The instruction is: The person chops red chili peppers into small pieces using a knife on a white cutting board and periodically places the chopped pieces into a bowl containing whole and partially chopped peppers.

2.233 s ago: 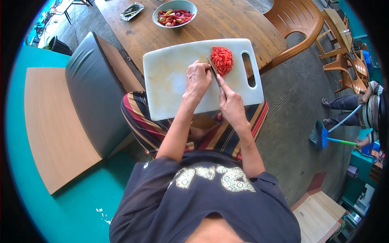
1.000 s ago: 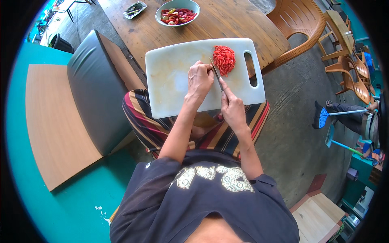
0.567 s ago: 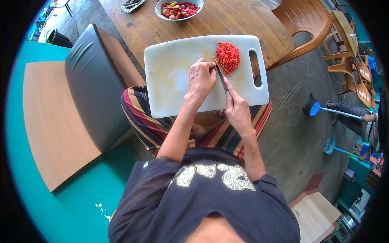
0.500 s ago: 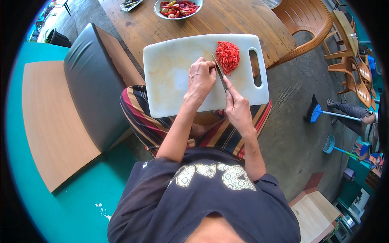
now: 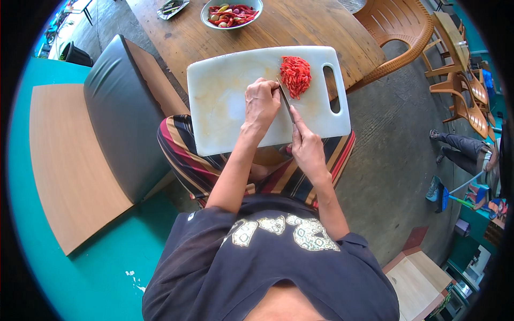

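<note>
Little has shifted since the earlier frames: the knife (image 5: 285,101) has crept a touch nearer the heap of chopped red chilli (image 5: 295,76), and the pile looks slightly tidier and more gathered, which suggests the chopping is going on in small strokes rather than ending. That heap lies on the white cutting board (image 5: 230,107), at the end by the board's handle slot. The right hand (image 5: 306,148) is clamped on the knife handle, forefinger laid along the blade, just off the near edge of the board. The left hand (image 5: 261,101) rests closed and knuckles-up on the board, touching the blade beside the heap; the two hands sit close together. The board rests partly on the person's lap and partly on the wooden surface (image 5: 300,27). Beyond the board, a bowl (image 5: 230,13) of mixed chillies stands on that surface.
</note>
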`<action>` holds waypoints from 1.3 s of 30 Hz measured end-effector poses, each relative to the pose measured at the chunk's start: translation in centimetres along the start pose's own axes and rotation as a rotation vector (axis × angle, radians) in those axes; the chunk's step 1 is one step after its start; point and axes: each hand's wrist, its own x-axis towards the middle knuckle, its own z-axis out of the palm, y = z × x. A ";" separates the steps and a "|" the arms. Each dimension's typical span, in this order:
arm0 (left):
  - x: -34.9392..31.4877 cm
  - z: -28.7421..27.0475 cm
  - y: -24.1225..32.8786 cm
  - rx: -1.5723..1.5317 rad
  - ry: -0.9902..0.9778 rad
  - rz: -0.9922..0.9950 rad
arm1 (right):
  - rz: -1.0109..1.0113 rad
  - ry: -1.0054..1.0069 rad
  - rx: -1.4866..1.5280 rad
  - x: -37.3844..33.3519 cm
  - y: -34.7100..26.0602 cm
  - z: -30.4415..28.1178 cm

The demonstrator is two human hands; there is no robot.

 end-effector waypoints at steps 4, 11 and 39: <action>0.2 0.1 -0.5 -0.034 -0.008 -0.029 | -0.014 0.002 0.069 -0.5 0.5 -0.2; -1.2 -0.3 0.2 0.048 -0.007 0.007 | -0.066 0.055 0.049 1.0 0.9 0.3; -0.2 -0.6 0.6 0.016 -0.051 -0.005 | -0.022 0.044 -0.076 2.6 -1.3 0.8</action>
